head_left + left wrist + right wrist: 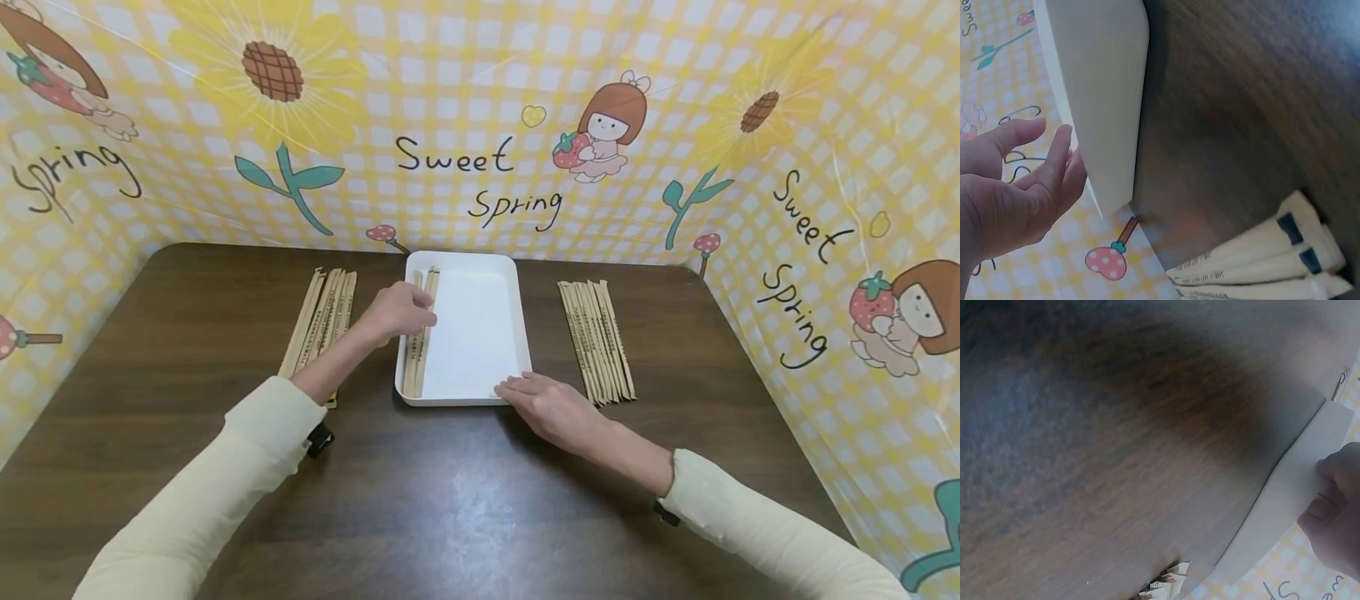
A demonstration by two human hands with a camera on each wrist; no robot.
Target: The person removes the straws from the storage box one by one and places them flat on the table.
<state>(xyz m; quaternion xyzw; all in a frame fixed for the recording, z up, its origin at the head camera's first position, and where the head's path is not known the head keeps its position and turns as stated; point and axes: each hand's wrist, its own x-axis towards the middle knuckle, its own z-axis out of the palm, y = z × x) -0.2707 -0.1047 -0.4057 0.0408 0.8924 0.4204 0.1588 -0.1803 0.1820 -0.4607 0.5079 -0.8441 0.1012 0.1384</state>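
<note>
Tabletop [465, 508]: one tray [480, 333], seemingly two sticks [422, 333]

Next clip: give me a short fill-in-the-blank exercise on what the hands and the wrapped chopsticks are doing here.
1. The white tray holds wrapped chopsticks along its ____ side.
2. The left hand rests on the chopsticks in the tray, and the right hand touches the tray's near ____ corner.
3. On the table, one pile of wrapped chopsticks lies on ____ side of the tray.

Missing words: left; right; each
</note>
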